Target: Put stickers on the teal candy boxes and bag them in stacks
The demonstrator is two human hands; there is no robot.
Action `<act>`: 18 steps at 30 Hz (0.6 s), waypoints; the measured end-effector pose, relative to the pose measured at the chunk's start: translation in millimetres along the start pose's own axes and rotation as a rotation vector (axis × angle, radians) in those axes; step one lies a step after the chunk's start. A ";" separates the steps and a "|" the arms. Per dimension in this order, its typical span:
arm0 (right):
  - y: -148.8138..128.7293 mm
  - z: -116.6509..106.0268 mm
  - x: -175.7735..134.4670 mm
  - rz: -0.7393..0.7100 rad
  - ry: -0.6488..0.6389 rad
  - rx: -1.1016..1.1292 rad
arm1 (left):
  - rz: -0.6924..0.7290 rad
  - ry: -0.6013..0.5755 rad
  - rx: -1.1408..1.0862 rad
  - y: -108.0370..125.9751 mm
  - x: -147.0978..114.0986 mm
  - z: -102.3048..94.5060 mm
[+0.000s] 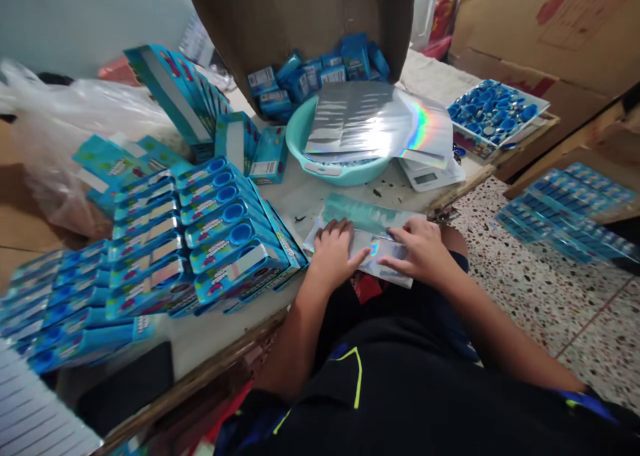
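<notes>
A flat shiny silvery pouch with a teal see-through upper part lies at the table's front edge, close to my body. My left hand rests on the pouch's left part, fingers spread and thumb stretched to the right. On its right part lies my right hand, thumb and index finger apart, both pointing left. Neither hand is closed around the pouch. Just behind it, a light teal basin carries a stack of silvery sheets with a rainbow sheen.
Rows of blue printed boxes fill the table's left. A cardboard box holding small blue packets stands behind. A white scale and a tray of blue pieces sit right. Wrapped blue packs are beyond the table's right edge.
</notes>
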State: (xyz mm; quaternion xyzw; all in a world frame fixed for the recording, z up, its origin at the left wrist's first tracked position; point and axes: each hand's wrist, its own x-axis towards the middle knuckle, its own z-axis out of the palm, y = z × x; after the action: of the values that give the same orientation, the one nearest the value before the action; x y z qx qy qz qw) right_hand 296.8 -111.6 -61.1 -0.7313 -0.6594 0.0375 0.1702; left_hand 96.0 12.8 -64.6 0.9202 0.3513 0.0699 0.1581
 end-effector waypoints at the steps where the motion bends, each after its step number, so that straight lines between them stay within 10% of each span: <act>1: -0.1 2.5 -0.8 0.015 0.012 0.012 | 0.004 0.002 -0.001 0.5 0.5 -0.4; 18: 7.3 15.8 -9.3 0.014 0.064 0.107 | 0.109 0.000 -0.016 -0.5 -5.8 -1.1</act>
State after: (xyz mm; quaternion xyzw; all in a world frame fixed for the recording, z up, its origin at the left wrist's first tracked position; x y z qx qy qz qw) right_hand 298.2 -118.1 -79.7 -0.7267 -0.6454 0.0507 0.2297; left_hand 91.0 9.5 -63.9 0.9366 0.3002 0.0812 0.1613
